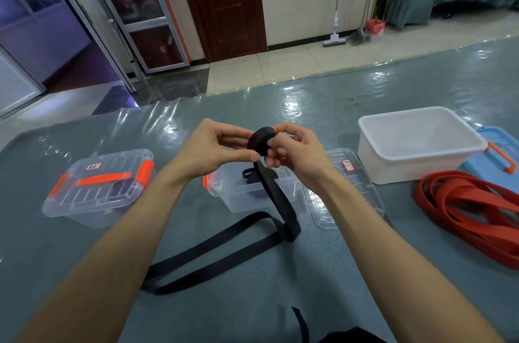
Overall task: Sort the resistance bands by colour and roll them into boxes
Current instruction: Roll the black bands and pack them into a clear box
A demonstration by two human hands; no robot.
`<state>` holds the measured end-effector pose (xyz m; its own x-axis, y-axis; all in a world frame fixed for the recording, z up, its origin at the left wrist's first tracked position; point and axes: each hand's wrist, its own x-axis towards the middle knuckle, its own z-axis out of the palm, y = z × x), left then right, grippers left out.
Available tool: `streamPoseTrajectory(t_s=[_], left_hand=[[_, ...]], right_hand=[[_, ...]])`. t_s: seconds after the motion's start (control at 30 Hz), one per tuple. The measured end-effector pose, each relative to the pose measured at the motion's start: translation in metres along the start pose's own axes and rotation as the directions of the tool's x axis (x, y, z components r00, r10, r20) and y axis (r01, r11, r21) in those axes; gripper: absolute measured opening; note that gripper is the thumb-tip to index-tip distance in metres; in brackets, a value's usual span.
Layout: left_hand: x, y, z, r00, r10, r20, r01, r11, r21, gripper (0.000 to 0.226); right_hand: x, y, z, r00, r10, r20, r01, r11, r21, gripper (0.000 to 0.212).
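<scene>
Both your hands are up over the table (252, 314), mid-view, fingers curled, none spread. Your L hand (209, 147) pinches the black band (271, 193) btwn thumb and fingertips, right at the small tight roll (259, 140) at its top end. Your R hand (299, 154) grips that same roll from the 3 o'clock side, index finger hooked over it and the other fingers tucked under. The unrolled rest of the band drops from the roll toward 6 o'clock, passes in front of the open clear box (241, 199), bends on the table and runs off toward 7 o'clock as a long flat loop. Something black lies inside that box (252, 178). At 8 o'clock sits a shut clear box w/ orange clips (98, 191); its lid label (94, 166) is red-edged, text too small to read. The loose clear lid (351, 202) at 4 o'clock has a handwritten label (347, 165), also unreadable. At 3 o'clock: white tub (415, 171), blue lid (502, 143) beside it. Red bands (471, 210) are piled at 4 o'clock, near the tub.
</scene>
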<state>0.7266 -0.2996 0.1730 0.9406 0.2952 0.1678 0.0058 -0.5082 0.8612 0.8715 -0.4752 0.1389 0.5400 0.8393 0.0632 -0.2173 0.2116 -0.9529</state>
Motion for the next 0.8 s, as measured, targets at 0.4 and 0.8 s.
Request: streamPoseTrajectory(t_s=[0.4,0.8], left_hand=[[0.012,0.035,-0.019,0.969,-0.122,0.217,-0.015,0.840,0.542,0.030],[0.015,0.027,-0.012,0.997,-0.066,0.033,0.054,0.959,0.279,0.039]], right_hand=[[-0.006,-0.009,-0.013,0.973,0.153,0.174,-0.004,0.762,-0.648,0.028],[-0.007,0.007,-0.011,0.997,0.042,0.069,-0.031,0.989,-0.145,0.023]])
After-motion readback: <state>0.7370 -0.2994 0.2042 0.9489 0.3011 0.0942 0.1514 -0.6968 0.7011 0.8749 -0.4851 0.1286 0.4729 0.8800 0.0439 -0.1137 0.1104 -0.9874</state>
